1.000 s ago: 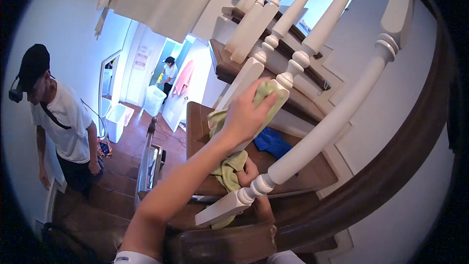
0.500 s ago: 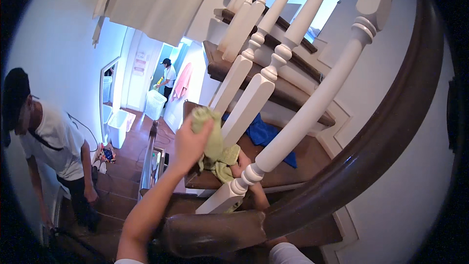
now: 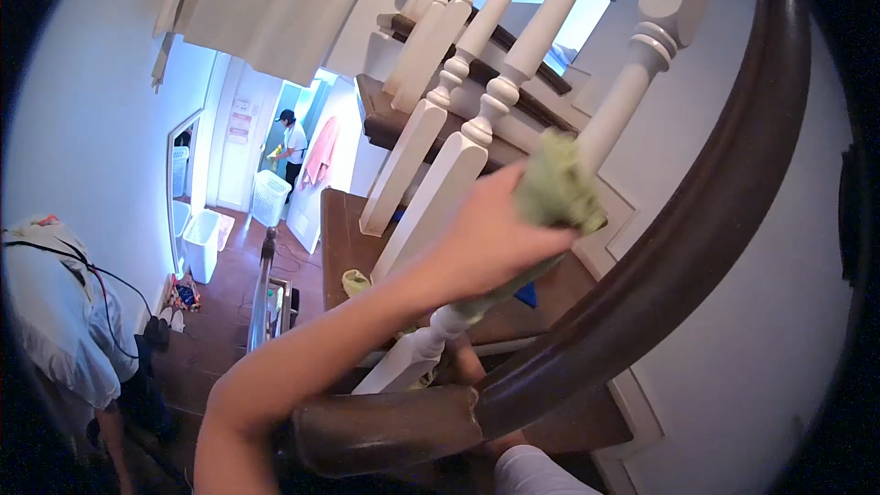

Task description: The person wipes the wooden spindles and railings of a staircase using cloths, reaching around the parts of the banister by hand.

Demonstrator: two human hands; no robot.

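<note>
Green cloth, clenched by the left hand, overlaps the foremost white baluster; right forearm beside its base, finger grip hidden.

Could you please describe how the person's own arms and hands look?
The left hand and left forearm are bare: no glove, watch or cable shows, nor any left sleeve. A plain, pale sleeve covers part of the right arm, which is bare beyond it. The right hand cannot be made out.

Pink towel on white door, perforated white basket nearby; mirror along left wall; beige curtain above.
</note>
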